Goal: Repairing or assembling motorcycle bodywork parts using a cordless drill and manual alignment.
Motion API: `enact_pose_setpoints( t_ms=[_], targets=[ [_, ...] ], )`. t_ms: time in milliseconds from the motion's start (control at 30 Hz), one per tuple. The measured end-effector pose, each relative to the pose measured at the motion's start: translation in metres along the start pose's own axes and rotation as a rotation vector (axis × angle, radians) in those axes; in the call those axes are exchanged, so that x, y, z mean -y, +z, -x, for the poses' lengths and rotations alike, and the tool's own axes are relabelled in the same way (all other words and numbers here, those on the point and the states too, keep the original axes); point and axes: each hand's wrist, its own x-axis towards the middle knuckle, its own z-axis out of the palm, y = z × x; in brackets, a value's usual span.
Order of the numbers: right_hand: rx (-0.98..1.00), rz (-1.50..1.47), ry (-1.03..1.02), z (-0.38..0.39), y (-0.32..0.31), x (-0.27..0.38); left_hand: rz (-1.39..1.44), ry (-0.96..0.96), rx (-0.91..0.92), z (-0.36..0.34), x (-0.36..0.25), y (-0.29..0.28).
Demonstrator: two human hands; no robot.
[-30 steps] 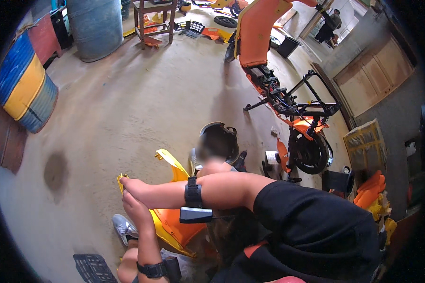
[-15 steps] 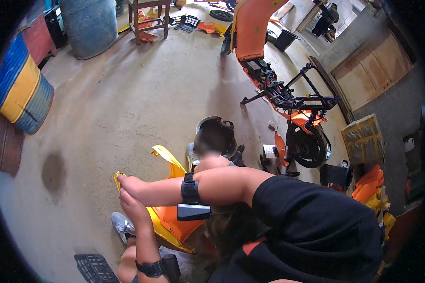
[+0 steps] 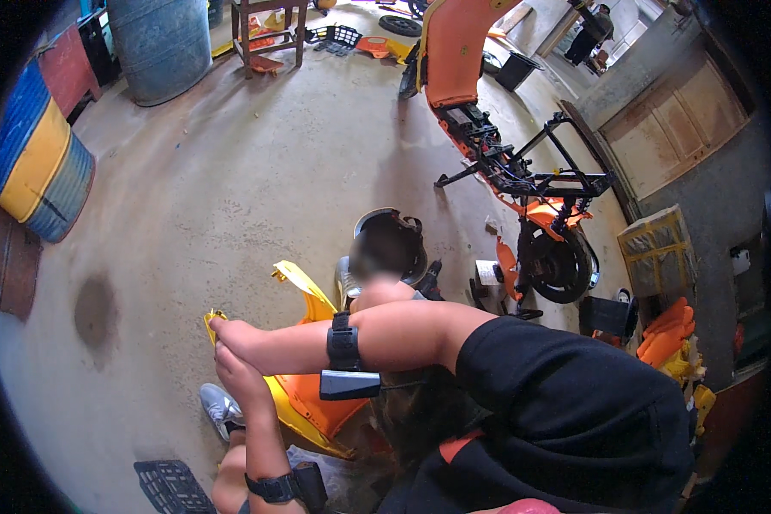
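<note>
My right hand (image 3: 235,338) reaches across to the left, its fingers bent down at the end of a yellow plastic piece (image 3: 212,318). Just below and against it, my left hand (image 3: 238,372) is raised at the same spot. Both hands look closed there, though most fingers are hidden behind their backs. A curved yellow-and-orange vehicle body panel (image 3: 310,408) lies under my right forearm, and its yellow upper end (image 3: 298,281) sticks out beyond the arm. Whether the piece at my fingers belongs to this panel is hidden. Black straps with small boxes circle both wrists.
A stripped orange scooter (image 3: 522,176) stands at the right on its stand. Ahead lies an open black helmet-like shell (image 3: 392,244). Drums (image 3: 47,163) line the left side. A black plastic grille (image 3: 173,487) is at lower left, a taped carton (image 3: 657,254) at right.
</note>
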Motion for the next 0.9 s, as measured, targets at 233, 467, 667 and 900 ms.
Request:
enact_pose_setpoints(
  t_ms=[233, 467, 667, 900],
  targets=[
    [-0.007, 0.029, -0.004, 0.003, 0.001, 0.003, 0.022, -0.017, -0.003, 0.000, -0.004, 0.000],
    [0.009, -0.001, 0.009, -0.003, -0.003, -0.001, -0.018, -0.040, 0.004, 0.000, -0.005, 0.001],
    [0.024, -0.016, 0.018, -0.006, -0.004, -0.002, 0.049, -0.026, 0.010, 0.002, -0.006, 0.004],
    [0.041, -0.032, 0.028, -0.009, -0.006, -0.002, 0.048, -0.023, 0.017, 0.001, -0.006, 0.006]
  ],
)
